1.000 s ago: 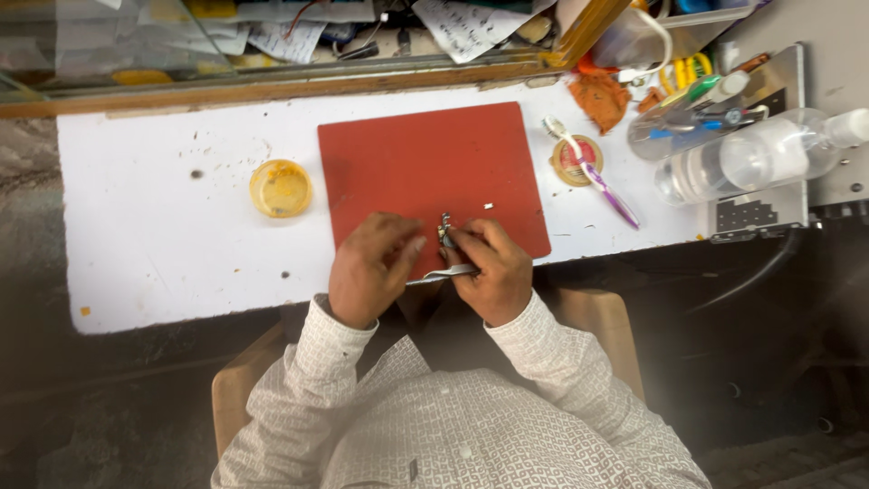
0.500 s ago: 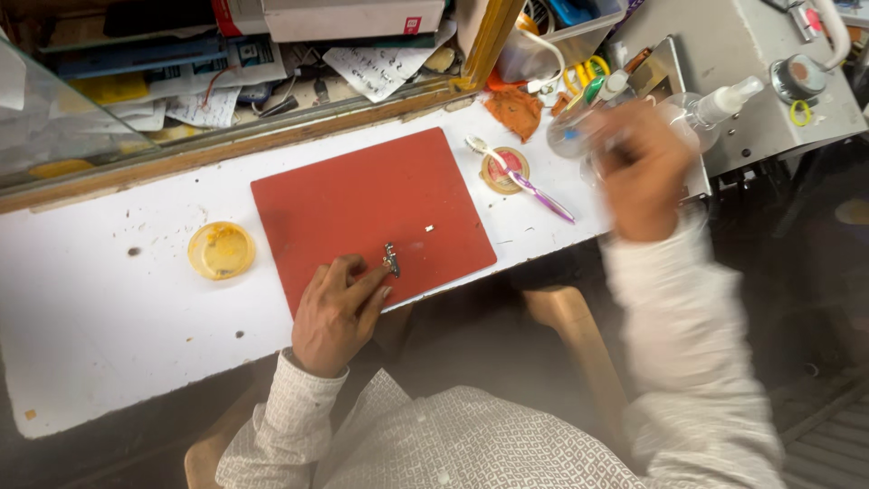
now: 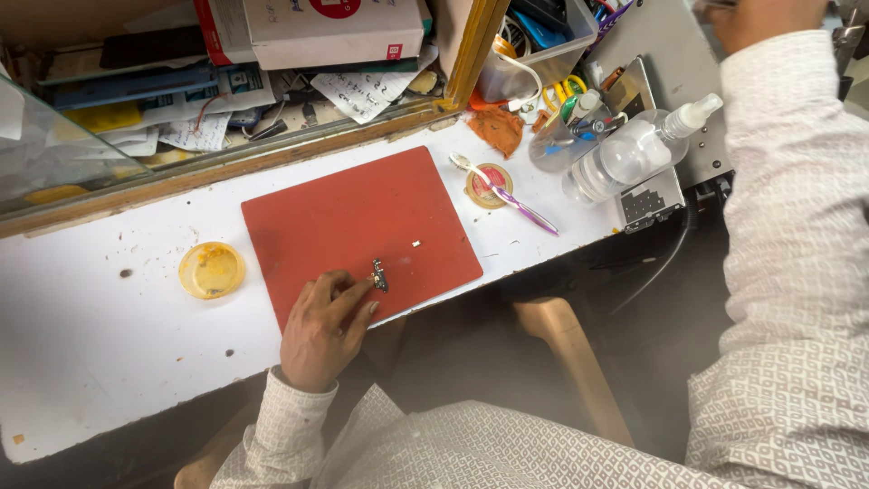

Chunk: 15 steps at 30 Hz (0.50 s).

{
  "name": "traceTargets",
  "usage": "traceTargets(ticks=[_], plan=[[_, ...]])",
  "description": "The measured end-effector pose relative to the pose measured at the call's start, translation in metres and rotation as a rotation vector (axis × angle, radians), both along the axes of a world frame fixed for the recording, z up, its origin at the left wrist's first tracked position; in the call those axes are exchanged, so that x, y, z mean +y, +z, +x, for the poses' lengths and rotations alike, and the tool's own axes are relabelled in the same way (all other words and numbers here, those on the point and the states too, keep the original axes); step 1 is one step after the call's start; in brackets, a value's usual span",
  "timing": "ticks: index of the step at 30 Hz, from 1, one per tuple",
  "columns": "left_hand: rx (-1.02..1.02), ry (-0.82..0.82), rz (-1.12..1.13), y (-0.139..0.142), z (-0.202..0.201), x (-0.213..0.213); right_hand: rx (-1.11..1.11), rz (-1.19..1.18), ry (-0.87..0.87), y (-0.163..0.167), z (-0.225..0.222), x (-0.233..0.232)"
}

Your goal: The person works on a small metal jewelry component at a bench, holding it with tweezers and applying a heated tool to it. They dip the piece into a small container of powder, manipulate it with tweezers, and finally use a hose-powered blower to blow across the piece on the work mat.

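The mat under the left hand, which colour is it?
The mat is plain red, seen best in the head view, with the left hand resting on its near edge.

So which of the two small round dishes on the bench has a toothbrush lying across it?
The right-hand round dish, beside the red mat; the toothbrush crosses it. The yellow dish carries none.

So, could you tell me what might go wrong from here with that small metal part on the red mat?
The small metal part is pinned only by the left hand fingertips, near the red mat front edge; it could slip off. The tiny white piece lies loose and could be brushed away. The right hand reaches up over the spray bottle, so the sleeve might topple it.
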<state>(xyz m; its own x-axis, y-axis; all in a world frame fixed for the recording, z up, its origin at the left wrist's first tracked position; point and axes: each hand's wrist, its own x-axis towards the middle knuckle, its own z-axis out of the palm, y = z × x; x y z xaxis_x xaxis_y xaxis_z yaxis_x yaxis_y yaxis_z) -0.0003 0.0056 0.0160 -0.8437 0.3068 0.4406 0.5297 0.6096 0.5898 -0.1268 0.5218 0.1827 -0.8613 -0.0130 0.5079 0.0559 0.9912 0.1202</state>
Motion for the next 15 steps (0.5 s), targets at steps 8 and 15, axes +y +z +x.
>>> traceTargets(ticks=[8,15], plan=[[-0.052,-0.003,-0.014,0.000,0.001,0.001,0.065,-0.438,0.136,-0.010,0.063,0.052],[-0.036,-0.020,0.005,0.000,0.001,0.000,0.133,-0.096,0.298,-0.047,0.090,0.058]])
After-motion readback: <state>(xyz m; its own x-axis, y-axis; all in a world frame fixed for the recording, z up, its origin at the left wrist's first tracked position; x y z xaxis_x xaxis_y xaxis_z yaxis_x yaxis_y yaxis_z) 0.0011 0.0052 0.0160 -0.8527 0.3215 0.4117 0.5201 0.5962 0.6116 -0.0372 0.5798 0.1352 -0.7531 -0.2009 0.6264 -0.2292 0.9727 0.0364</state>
